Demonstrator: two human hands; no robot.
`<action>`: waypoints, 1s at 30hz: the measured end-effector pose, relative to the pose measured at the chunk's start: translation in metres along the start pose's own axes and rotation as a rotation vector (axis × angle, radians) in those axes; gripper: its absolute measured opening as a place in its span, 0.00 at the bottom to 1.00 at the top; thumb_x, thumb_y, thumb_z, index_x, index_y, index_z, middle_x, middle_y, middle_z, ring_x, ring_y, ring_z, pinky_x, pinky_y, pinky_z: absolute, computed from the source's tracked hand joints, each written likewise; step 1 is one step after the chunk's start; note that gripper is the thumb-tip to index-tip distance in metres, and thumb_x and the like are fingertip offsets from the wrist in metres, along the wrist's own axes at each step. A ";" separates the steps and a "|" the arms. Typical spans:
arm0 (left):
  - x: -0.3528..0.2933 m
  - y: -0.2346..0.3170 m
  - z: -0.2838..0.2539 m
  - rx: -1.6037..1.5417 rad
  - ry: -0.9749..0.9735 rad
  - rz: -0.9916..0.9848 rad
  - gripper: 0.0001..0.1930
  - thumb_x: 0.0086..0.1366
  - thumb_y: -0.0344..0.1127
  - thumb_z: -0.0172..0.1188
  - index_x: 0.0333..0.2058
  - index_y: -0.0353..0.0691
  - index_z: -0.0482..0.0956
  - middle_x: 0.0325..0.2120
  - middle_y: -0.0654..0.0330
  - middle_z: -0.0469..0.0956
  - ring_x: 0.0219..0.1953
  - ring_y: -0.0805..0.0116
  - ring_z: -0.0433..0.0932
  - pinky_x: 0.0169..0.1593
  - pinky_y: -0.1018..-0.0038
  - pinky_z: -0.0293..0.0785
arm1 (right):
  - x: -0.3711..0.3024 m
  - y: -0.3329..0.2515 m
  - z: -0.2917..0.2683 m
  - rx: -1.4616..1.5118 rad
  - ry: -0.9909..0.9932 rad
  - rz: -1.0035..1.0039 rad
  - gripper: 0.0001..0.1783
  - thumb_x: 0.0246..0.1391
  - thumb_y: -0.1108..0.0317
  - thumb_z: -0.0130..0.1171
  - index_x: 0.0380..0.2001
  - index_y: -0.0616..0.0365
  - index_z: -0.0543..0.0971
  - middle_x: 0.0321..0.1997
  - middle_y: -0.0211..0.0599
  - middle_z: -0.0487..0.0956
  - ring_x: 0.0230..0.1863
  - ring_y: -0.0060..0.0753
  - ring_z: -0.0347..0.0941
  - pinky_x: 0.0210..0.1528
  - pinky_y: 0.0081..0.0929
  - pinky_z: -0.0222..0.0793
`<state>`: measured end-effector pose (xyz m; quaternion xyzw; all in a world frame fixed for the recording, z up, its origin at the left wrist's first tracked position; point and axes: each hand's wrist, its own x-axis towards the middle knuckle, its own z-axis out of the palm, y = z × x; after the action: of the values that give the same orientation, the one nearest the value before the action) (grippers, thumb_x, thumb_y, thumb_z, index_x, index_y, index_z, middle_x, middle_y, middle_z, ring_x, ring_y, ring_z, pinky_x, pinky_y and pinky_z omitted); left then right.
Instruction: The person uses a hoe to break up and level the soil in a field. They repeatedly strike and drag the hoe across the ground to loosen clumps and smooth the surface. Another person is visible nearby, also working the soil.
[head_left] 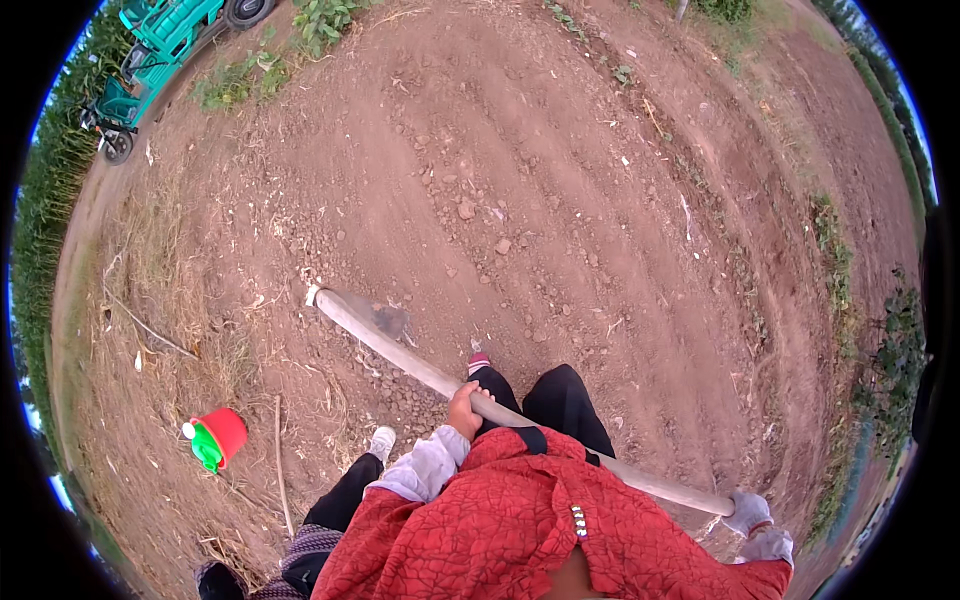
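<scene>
A long-handled hoe slants across my body, its pale wooden shaft (400, 358) running from the upper left down to the lower right. At its far end a greyish metal blade (388, 318) lies against the soil, partly blending with it. My left hand (468, 408), bare below a light sleeve, is closed around the middle of the shaft in front of my red patterned top (500, 510). Farther right, my right hand (748, 512), in a light grey glove, is closed around the shaft's near end.
Another person's dark-trousered leg (345, 492) and white shoe (382, 442) are close on my left. A red bucket (228, 432) with something green sits beyond, near a thin stick (281, 465). Tilled brown soil with clods spreads ahead. A teal three-wheeled cart (165, 45) stands far left.
</scene>
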<state>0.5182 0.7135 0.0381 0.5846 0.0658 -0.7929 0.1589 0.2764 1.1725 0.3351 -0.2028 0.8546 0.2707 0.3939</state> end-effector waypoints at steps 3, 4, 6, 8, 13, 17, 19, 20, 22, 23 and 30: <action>0.008 0.039 0.029 0.011 -0.038 0.045 0.05 0.49 0.30 0.54 0.21 0.40 0.66 0.17 0.60 0.66 0.22 0.65 0.68 0.31 0.63 0.69 | 0.010 -0.028 -0.029 0.009 0.023 -0.030 0.14 0.31 0.57 0.55 0.23 0.52 0.74 0.23 0.42 0.75 0.28 0.44 0.72 0.31 0.36 0.67; 0.012 0.049 0.037 0.022 -0.041 0.062 0.05 0.50 0.30 0.54 0.21 0.40 0.66 0.17 0.60 0.66 0.21 0.65 0.68 0.30 0.64 0.69 | 0.014 -0.037 -0.035 0.014 0.040 -0.029 0.14 0.31 0.58 0.55 0.23 0.52 0.74 0.22 0.42 0.75 0.28 0.44 0.72 0.31 0.36 0.67; 0.018 0.079 0.063 0.038 -0.078 0.079 0.05 0.50 0.31 0.54 0.21 0.40 0.66 0.17 0.60 0.66 0.20 0.66 0.68 0.30 0.66 0.69 | 0.031 -0.060 -0.050 0.041 0.068 -0.023 0.14 0.30 0.58 0.55 0.24 0.52 0.75 0.23 0.42 0.75 0.28 0.44 0.72 0.31 0.36 0.67; 0.022 0.107 0.088 0.039 -0.141 0.063 0.05 0.50 0.31 0.54 0.21 0.39 0.67 0.16 0.61 0.66 0.20 0.67 0.68 0.29 0.66 0.70 | 0.050 -0.082 -0.070 0.068 0.084 -0.005 0.14 0.29 0.58 0.56 0.24 0.51 0.75 0.24 0.41 0.75 0.30 0.45 0.71 0.33 0.36 0.67; 0.057 0.182 0.126 0.052 -0.103 0.168 0.05 0.49 0.30 0.54 0.22 0.40 0.66 0.17 0.60 0.67 0.21 0.66 0.68 0.31 0.65 0.69 | 0.106 -0.129 -0.125 0.094 0.044 -0.047 0.15 0.30 0.57 0.56 0.24 0.53 0.74 0.25 0.42 0.75 0.30 0.46 0.71 0.32 0.37 0.67; 0.063 0.228 0.171 0.035 -0.025 0.213 0.05 0.49 0.30 0.54 0.22 0.40 0.66 0.18 0.61 0.67 0.22 0.66 0.68 0.33 0.65 0.69 | 0.128 -0.157 -0.166 0.114 0.117 -0.098 0.11 0.32 0.60 0.54 0.24 0.51 0.74 0.23 0.42 0.75 0.28 0.45 0.72 0.31 0.38 0.67; 0.066 0.245 0.185 0.052 -0.020 0.171 0.06 0.49 0.29 0.55 0.22 0.40 0.66 0.18 0.61 0.66 0.22 0.66 0.68 0.33 0.65 0.69 | 0.132 -0.166 -0.177 0.128 0.133 -0.073 0.11 0.33 0.60 0.55 0.24 0.51 0.74 0.23 0.42 0.75 0.28 0.45 0.72 0.31 0.38 0.67; 0.067 0.254 0.190 0.060 -0.012 0.151 0.06 0.49 0.29 0.55 0.22 0.40 0.66 0.18 0.61 0.66 0.22 0.66 0.68 0.33 0.65 0.69 | 0.132 -0.171 -0.182 0.132 0.131 -0.073 0.11 0.33 0.60 0.55 0.24 0.51 0.74 0.23 0.41 0.75 0.28 0.45 0.72 0.31 0.38 0.67; 0.070 0.272 0.201 0.096 -0.003 0.119 0.06 0.48 0.29 0.55 0.23 0.41 0.66 0.18 0.62 0.66 0.22 0.66 0.68 0.33 0.65 0.69 | 0.131 -0.182 -0.190 0.146 0.126 -0.070 0.11 0.33 0.60 0.55 0.24 0.51 0.74 0.22 0.41 0.75 0.28 0.45 0.71 0.31 0.38 0.67; 0.075 0.281 0.203 0.117 0.010 0.101 0.06 0.48 0.29 0.55 0.23 0.41 0.66 0.18 0.62 0.66 0.22 0.66 0.68 0.33 0.65 0.69 | 0.127 -0.192 -0.194 0.168 0.105 -0.048 0.11 0.32 0.61 0.55 0.24 0.51 0.74 0.23 0.41 0.75 0.28 0.44 0.71 0.31 0.37 0.67; 0.107 0.336 0.224 0.255 0.090 -0.036 0.07 0.48 0.29 0.56 0.23 0.41 0.65 0.19 0.62 0.66 0.23 0.67 0.68 0.33 0.65 0.69 | 0.072 -0.261 -0.234 0.217 -0.058 0.009 0.12 0.30 0.61 0.55 0.23 0.52 0.74 0.22 0.40 0.75 0.28 0.44 0.71 0.30 0.36 0.66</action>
<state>0.3970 0.3131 0.0328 0.6337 -0.0180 -0.7706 0.0659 0.2466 0.8159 0.3268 -0.1474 0.8681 0.1840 0.4369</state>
